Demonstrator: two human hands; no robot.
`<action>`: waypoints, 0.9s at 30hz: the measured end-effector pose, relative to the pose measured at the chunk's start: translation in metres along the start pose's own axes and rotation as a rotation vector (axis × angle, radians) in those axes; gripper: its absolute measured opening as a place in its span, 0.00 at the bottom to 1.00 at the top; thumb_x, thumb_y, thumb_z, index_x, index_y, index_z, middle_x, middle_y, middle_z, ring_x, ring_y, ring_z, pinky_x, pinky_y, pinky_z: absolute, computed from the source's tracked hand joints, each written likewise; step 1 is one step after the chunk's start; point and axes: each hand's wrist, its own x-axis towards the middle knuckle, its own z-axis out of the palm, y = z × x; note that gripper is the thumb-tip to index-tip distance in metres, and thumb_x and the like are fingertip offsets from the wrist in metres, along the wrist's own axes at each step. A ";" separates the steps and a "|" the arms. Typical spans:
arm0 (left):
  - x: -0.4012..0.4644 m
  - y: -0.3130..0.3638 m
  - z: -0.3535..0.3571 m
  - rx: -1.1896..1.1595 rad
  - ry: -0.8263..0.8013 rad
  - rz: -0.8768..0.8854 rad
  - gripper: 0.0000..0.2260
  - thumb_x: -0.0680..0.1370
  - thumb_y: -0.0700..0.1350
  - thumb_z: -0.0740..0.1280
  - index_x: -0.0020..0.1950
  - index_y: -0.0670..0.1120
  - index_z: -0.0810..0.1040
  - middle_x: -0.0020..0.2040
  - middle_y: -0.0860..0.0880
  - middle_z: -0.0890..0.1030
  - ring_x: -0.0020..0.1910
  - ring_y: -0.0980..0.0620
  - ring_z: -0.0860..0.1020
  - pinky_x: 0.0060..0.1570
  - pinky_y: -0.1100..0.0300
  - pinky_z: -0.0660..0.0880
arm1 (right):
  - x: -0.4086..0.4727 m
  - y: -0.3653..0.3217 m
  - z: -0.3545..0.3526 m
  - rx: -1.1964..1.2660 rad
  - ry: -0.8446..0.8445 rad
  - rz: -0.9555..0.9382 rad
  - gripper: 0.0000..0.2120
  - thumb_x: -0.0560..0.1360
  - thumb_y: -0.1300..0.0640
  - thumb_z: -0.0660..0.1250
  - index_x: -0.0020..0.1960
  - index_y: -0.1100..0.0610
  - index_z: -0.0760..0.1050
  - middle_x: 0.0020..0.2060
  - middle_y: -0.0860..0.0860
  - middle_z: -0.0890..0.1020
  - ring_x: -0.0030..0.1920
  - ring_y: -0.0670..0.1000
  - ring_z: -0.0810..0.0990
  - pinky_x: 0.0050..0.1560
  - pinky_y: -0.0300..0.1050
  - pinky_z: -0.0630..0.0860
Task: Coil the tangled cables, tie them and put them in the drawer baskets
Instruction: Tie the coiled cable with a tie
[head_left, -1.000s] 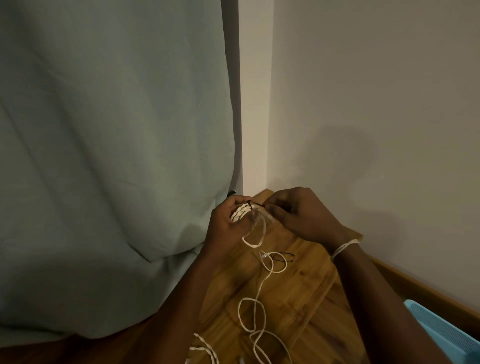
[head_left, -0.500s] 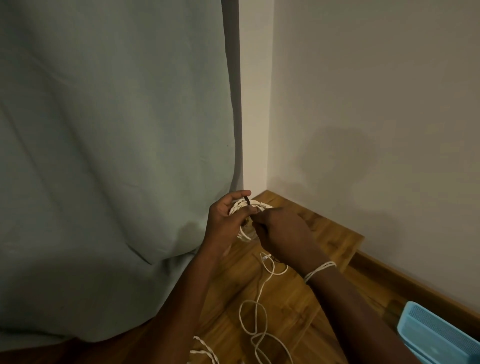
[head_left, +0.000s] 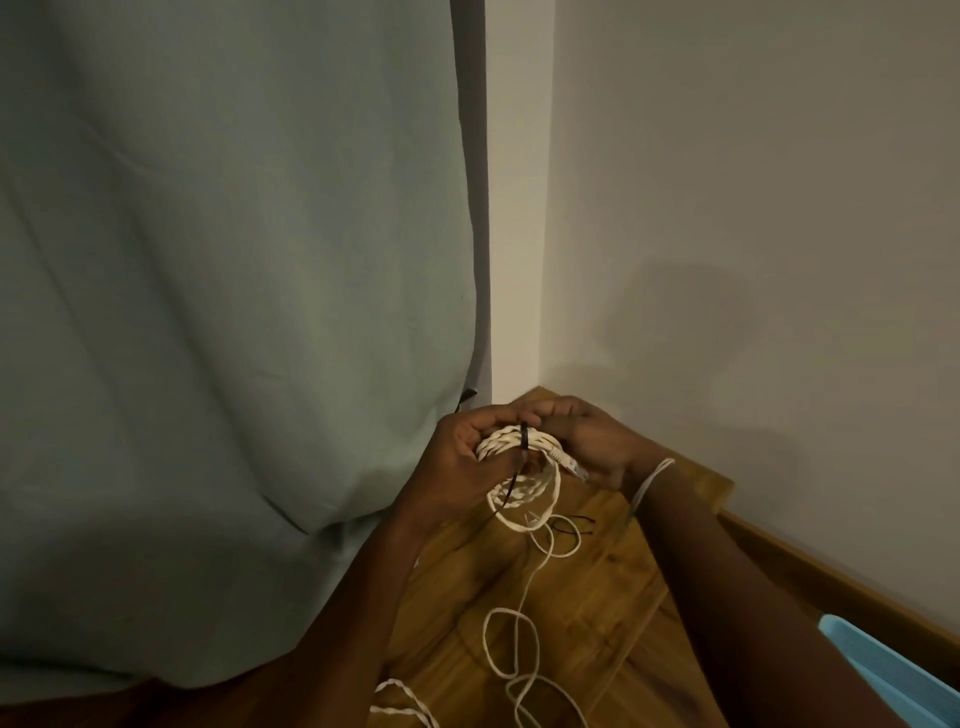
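Head view: the soft, light coiled cable (head_left: 519, 452) is clamped by the left hand (head_left: 467, 457) and right hand (head_left: 587, 441); hold is best taken at twelve o'clock, by the black tie (head_left: 523, 435).

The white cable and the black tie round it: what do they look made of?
White cable coil: seems a braided or twisted fabric-like jacket, matte; a rope-like spiral pattern shows along the strands. Black tie: thin, dark and stiff-looking, probably plastic or coated wire; its free tail juts out straight below the left hand. Too small to be sure.

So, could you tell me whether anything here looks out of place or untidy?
Yes: white cable sprawls in loose loops over the wooden surface, uncoiled, below the coil both hands hold.
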 end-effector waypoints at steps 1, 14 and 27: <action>-0.001 0.001 -0.002 0.012 -0.021 0.006 0.12 0.74 0.34 0.72 0.56 0.45 0.82 0.50 0.49 0.85 0.50 0.49 0.84 0.50 0.58 0.80 | 0.001 0.006 -0.002 0.089 -0.057 0.013 0.12 0.76 0.60 0.69 0.56 0.66 0.81 0.49 0.61 0.85 0.47 0.55 0.85 0.51 0.46 0.83; 0.000 -0.004 0.001 0.205 -0.047 0.107 0.12 0.75 0.38 0.71 0.58 0.47 0.81 0.55 0.48 0.77 0.53 0.47 0.80 0.53 0.54 0.80 | 0.007 0.031 -0.022 0.213 -0.306 0.023 0.35 0.72 0.64 0.75 0.72 0.74 0.63 0.66 0.75 0.70 0.58 0.65 0.77 0.61 0.58 0.78; 0.002 -0.008 0.007 0.300 0.002 0.142 0.12 0.73 0.44 0.75 0.55 0.51 0.82 0.52 0.52 0.77 0.51 0.50 0.79 0.48 0.53 0.81 | -0.006 0.032 -0.025 0.304 -0.278 0.017 0.20 0.73 0.56 0.76 0.59 0.68 0.80 0.49 0.61 0.84 0.47 0.55 0.85 0.53 0.48 0.82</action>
